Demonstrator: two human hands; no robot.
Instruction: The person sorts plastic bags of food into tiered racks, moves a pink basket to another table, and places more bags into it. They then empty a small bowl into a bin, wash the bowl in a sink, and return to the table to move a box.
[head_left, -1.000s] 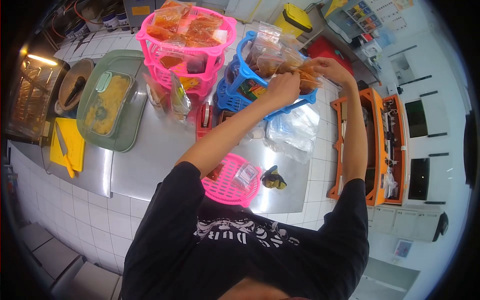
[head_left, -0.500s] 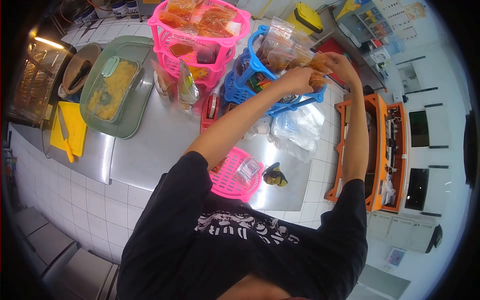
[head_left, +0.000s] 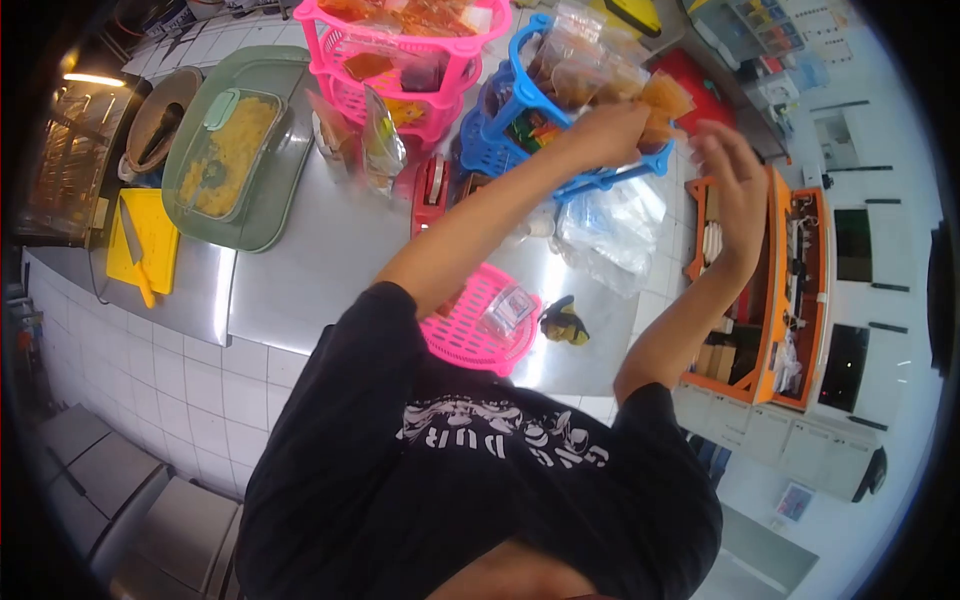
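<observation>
Stainless-steel table [head_left: 290, 290] with a white tiled floor around it fills the middle of the scene. Nearest the black shirt lies an oval, perforated pink plastic tray [head_left: 465, 338], holding a clear packet with a printed label [head_left: 509, 311]; just beside it sits a crumpled black-and-yellow bundle [head_left: 565, 322]. Farther on, a heap of clear plastic bags [head_left: 612, 235] spreads below a tiered blue plastic basket [head_left: 505, 122], whose top is packed with clear pouches of brown-orange contents [head_left: 665, 95]. The left hand [head_left: 620, 135] is curled against those pouches at the basket's near right corner (whether it grips one, I cannot tell). The right hand [head_left: 736, 180], loosely spread and holding nothing visible, hangs apart from them, in front of an orange-framed rack [head_left: 775, 270]. Half a second ago its fingers were at the pouches; now it has drawn away rightward, while the left has stayed.
</observation>
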